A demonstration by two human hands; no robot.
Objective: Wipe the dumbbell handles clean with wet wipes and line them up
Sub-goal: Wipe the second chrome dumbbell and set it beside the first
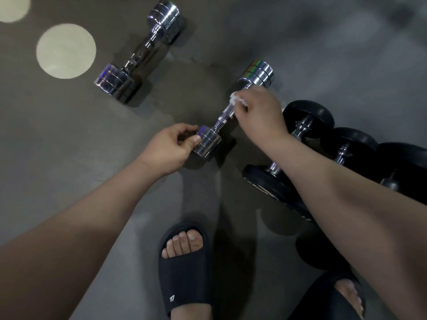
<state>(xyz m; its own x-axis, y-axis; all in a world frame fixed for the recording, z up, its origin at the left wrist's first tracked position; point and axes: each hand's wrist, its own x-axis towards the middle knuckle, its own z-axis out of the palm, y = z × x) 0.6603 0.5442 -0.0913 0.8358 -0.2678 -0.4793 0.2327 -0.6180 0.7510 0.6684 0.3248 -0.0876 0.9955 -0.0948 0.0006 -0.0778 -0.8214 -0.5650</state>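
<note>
A small chrome dumbbell (209, 140) lies slanted on the grey floor in the middle of the head view. My left hand (169, 150) grips its near head between thumb and fingers. My right hand (258, 109) is curled over the far end of its handle and holds a crumpled white wet wipe (235, 99) against the bar. A larger chrome dumbbell (138, 53) lies apart at the upper left. Black rubber dumbbells (323, 144) lie side by side at the right, partly hidden by my right forearm.
My feet in black slides (183, 269) stand at the bottom centre and bottom right. Two pale round floor marks (65, 50) show at the upper left. Bare grey floor lies left of the chrome dumbbells.
</note>
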